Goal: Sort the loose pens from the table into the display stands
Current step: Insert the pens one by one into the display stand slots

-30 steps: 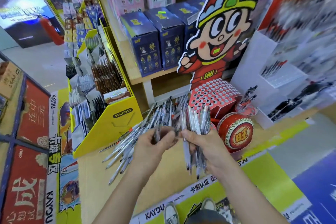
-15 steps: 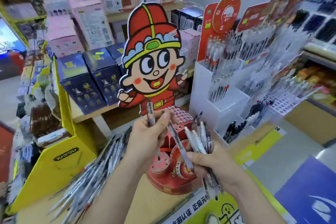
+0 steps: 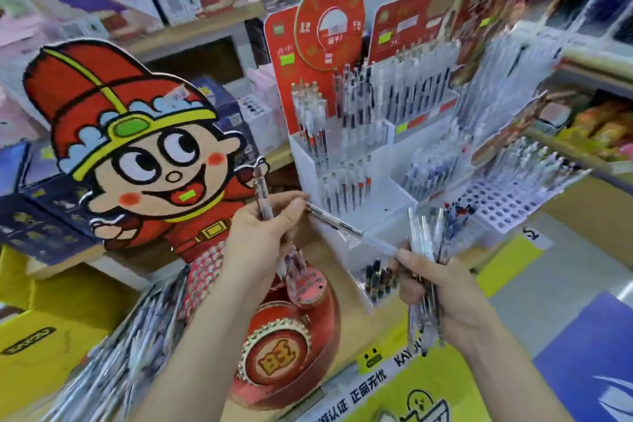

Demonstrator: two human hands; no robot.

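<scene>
The hands have risen from the red stand (image 3: 287, 346) toward the white stand (image 3: 346, 161), which now fills the view. The left hand (image 3: 263, 240) pinches one pen (image 3: 262, 193) upright, a second pen (image 3: 337, 223) jutting sideways from its fingers. The right hand (image 3: 445, 291) grips a bundle (image 3: 426, 236). Both stands look partly stocked, yet a heap (image 3: 113, 363) lies on the counter (image 3: 236, 402); I'd judge plenty remains.
</scene>
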